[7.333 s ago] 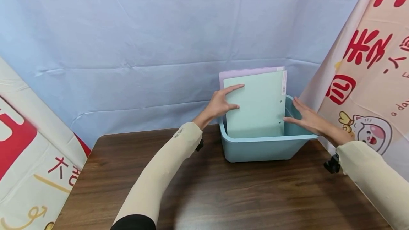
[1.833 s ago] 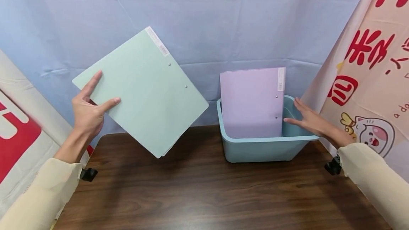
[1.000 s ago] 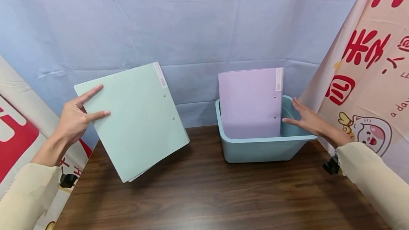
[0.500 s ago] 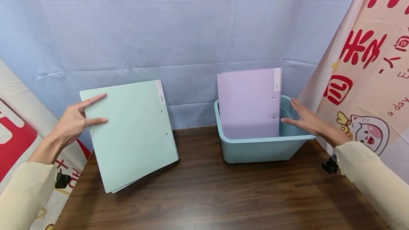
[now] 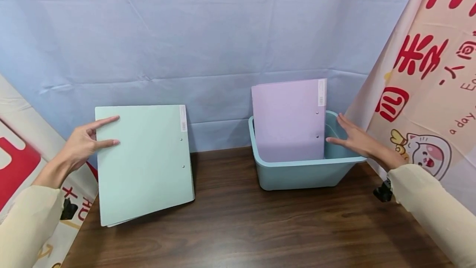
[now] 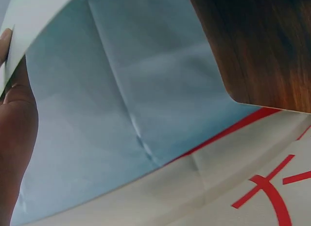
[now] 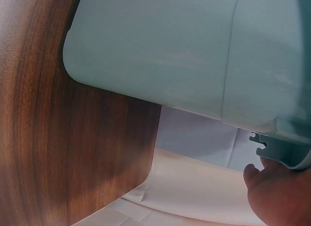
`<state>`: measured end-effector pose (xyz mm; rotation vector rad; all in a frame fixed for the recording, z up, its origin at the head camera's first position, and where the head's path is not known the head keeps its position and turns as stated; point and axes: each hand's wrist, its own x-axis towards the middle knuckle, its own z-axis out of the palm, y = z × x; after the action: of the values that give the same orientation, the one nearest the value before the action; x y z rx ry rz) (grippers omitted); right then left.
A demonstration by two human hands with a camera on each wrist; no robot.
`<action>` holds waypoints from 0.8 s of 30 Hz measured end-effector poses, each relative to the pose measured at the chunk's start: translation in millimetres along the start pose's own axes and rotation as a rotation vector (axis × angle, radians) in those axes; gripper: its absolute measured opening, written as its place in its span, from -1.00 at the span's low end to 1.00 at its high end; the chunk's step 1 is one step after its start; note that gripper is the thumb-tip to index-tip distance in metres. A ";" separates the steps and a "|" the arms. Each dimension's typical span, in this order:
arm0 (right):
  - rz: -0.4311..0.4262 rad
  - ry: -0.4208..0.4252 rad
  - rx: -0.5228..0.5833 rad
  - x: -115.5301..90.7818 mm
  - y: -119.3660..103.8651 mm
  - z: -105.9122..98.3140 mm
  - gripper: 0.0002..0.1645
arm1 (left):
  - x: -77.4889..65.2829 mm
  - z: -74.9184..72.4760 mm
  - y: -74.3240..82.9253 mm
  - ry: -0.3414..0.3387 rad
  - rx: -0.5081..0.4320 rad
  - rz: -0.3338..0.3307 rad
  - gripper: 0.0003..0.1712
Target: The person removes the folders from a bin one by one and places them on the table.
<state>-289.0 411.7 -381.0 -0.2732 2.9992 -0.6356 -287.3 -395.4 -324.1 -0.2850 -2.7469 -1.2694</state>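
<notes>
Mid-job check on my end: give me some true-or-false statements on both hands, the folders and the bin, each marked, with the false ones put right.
1. The left hand holds the pale green folder. True.
2. The pale green folder is inside the bin. False: it is outside, left of the blue bin in the head view.
3. The purple folder stands in the blue bin. True.
4. The right hand is at the bin's right end in the head view. True.
5. Both hands hold the pale green folder. False: only the left hand does.
</notes>
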 end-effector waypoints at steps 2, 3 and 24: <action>-0.002 0.004 -0.001 0.0 0.2 0.2 0.36 | 0.0 -0.6 -6.0 0.001 0.027 -0.025 -0.15; -0.002 0.005 -0.002 0.0 0.4 0.3 0.36 | 0.0 -0.8 -9.1 -0.001 0.033 -0.039 -0.16; 0.013 0.002 0.008 0.3 3.5 0.6 0.37 | 6.7 7.0 -66.5 -0.034 -0.106 -0.276 -0.02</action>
<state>-289.8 414.6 -383.0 -0.2526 2.9973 -0.6471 -308.0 -431.4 -377.0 0.0690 -2.8271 -1.4888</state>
